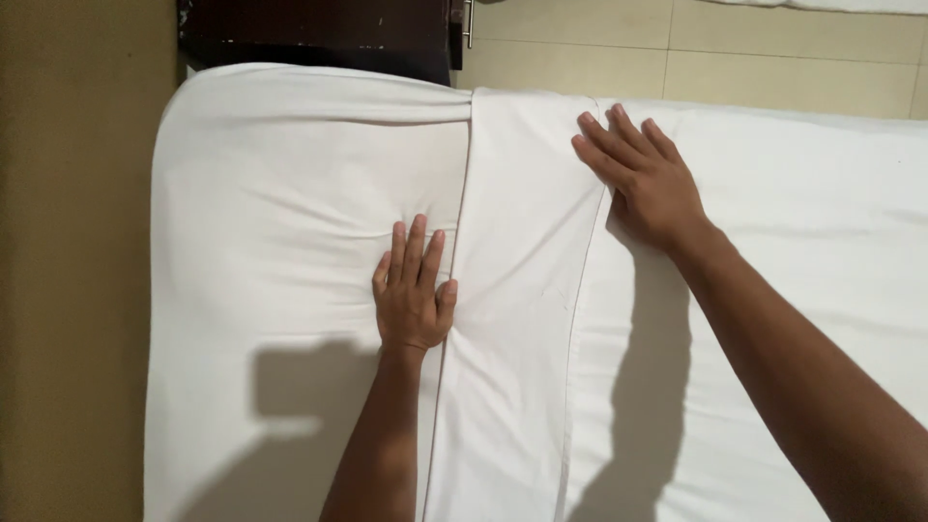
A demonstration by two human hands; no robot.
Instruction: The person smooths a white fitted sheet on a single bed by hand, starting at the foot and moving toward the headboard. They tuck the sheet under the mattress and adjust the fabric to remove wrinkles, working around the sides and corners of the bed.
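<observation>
A white bed [793, 242] fills most of the view, with a white pillow [271, 213] at its head end and a folded sheet band [517, 290] just beside it. A dark nightstand [319, 34] stands near the pillow. The right hand [643, 179] lies flat on the band's edge, fingers slightly spread. The left hand [414, 295] presses the pillow, fingers together, apparently denting it.
</observation>
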